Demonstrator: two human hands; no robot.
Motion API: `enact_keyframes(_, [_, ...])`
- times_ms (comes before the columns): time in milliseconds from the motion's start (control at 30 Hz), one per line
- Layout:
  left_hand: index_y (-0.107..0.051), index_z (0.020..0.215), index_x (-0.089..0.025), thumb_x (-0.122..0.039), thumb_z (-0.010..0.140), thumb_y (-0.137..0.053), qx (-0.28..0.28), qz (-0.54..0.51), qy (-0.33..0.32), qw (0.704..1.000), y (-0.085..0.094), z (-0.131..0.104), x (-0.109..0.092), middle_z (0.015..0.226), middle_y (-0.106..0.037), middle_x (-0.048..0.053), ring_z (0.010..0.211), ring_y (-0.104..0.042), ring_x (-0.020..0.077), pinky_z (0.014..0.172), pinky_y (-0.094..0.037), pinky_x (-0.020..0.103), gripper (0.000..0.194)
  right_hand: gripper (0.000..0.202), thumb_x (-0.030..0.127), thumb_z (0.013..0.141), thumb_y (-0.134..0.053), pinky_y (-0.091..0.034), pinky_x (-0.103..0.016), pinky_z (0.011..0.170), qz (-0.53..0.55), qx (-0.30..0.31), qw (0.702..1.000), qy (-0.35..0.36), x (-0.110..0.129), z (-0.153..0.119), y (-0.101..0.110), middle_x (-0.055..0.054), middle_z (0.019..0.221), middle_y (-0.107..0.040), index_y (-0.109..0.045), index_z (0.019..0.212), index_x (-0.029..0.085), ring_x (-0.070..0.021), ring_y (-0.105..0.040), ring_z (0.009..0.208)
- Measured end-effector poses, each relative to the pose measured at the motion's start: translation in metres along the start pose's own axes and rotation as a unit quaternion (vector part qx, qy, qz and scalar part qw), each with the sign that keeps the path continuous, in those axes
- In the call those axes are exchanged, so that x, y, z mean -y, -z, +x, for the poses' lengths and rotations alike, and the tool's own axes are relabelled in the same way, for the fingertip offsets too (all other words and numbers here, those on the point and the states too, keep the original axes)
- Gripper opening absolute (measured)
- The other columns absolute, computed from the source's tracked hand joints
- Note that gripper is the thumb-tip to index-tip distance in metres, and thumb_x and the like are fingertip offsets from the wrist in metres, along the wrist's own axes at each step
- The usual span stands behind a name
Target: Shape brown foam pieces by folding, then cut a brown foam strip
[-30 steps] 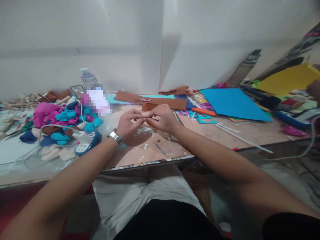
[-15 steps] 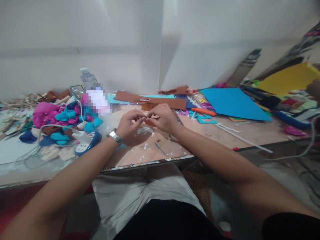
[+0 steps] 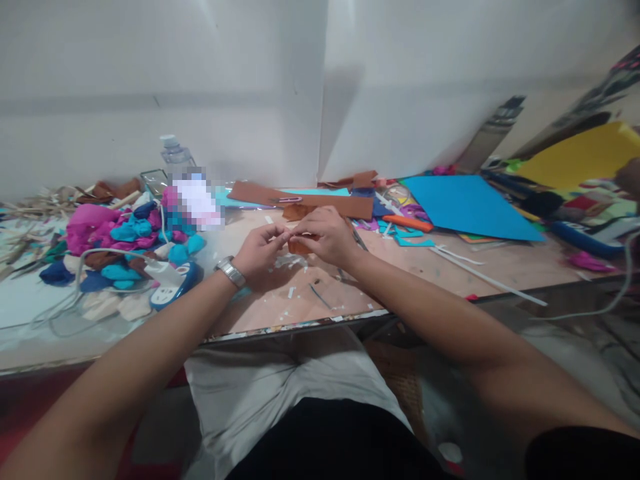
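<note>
head view: both hands meet over the surface [image 3: 345, 293], near the middle of the frame. the left hand [image 3: 261, 252] comes from the lower left, its thumb and forefinger pressed together at the tips; whether they pinch an edge of anything cannot be told. the right hand [image 3: 330, 239] has its fingers curled and bunched, holding a small brown piece [image 3: 299, 246], which shows below them at the centre of the frame. the two sets of fingertips touch or nearly touch. a metal watch [image 3: 231, 271] is on the left wrist.

just above the hands lies a long brown strip [image 3: 335, 204], with small snips [image 3: 289, 200] resting on it. right of centre, an orange cutter [image 3: 407, 223] lies near a blue sheet [image 3: 470, 208]. left of centre are pink and blue crumpled pieces [image 3: 133, 230], beside a power strip [image 3: 175, 285]; a clear bottle [image 3: 176, 155] stands behind. at the right edge of the frame, another person's hand [image 3: 628, 179] is near a yellow sheet [image 3: 575, 157], partly cut off.
</note>
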State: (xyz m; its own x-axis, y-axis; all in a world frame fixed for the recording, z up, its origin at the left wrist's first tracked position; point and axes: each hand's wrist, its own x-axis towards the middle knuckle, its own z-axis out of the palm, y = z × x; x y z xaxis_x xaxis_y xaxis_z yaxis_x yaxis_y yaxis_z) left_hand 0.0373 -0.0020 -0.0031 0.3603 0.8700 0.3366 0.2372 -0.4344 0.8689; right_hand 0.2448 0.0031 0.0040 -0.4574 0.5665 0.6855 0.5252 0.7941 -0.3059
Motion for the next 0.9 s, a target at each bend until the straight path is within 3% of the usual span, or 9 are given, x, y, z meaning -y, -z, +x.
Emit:
enact_keyframes(200, [-0.071,0.087,-0.016,-0.061,0.084,-0.072,0.015,-0.087,0.028,0.996,-0.003,-0.002,-0.005,0.083,-0.067,0.004,0.076,-0.059,0.0152,0.073,-0.049,0.027,0.045,0.011,0.033,0.093,-0.073,-0.037,-0.041,0.095,0.007,-0.016,1.000,-0.019,0.002,0.001,0.001,-0.002,0.090,-0.078,-0.075,0.088,0.023,-0.0222,-0.067,0.094])
enact_keyframes(333, [-0.071,0.094,-0.017,-0.056,0.082,-0.077,0.051,-0.094,0.042,0.993,-0.001,-0.004,0.003,0.088,-0.070,0.004,0.077,-0.061,0.0154,0.073,-0.049,0.027,0.041,0.012,0.033,0.091,-0.074,-0.040,-0.039,0.092,0.027,-0.028,0.998,-0.042,0.001,0.002,0.003,-0.003,0.087,-0.076,-0.073,0.086,0.021,-0.0208,-0.067,0.086])
enact_keyframes(567, [-0.067,0.090,-0.017,-0.052,0.087,-0.071,0.062,-0.034,0.014,0.997,0.002,-0.003,0.014,0.082,-0.066,0.002,0.072,-0.060,0.0151,0.068,-0.047,0.026,0.035,0.015,0.033,0.091,-0.070,-0.048,-0.031,0.072,0.102,-0.027,0.992,-0.069,-0.001,0.001,0.000,-0.004,0.084,-0.072,-0.069,0.085,0.020,-0.0180,-0.064,0.078])
enact_keyframes(767, [-0.068,0.090,-0.018,-0.039,0.090,-0.065,0.033,0.105,-0.046,0.993,0.006,0.001,0.014,0.088,-0.069,0.004,0.080,-0.062,0.0174,0.075,-0.048,0.029,0.022,0.013,0.031,0.090,-0.068,-0.048,-0.031,0.074,0.085,-0.025,0.994,-0.060,-0.001,0.000,-0.002,-0.004,0.084,-0.071,-0.067,0.085,0.019,-0.0185,-0.065,0.079])
enact_keyframes(900, [-0.069,0.094,-0.018,-0.033,0.088,-0.063,0.007,0.147,-0.054,0.988,0.007,0.002,0.017,0.091,-0.070,0.004,0.081,-0.062,0.0177,0.074,-0.048,0.030,0.017,0.014,0.032,0.090,-0.070,-0.047,-0.032,0.077,0.070,-0.023,0.995,-0.064,-0.003,0.000,-0.003,-0.004,0.084,-0.072,-0.067,0.084,0.019,-0.0193,-0.065,0.080])
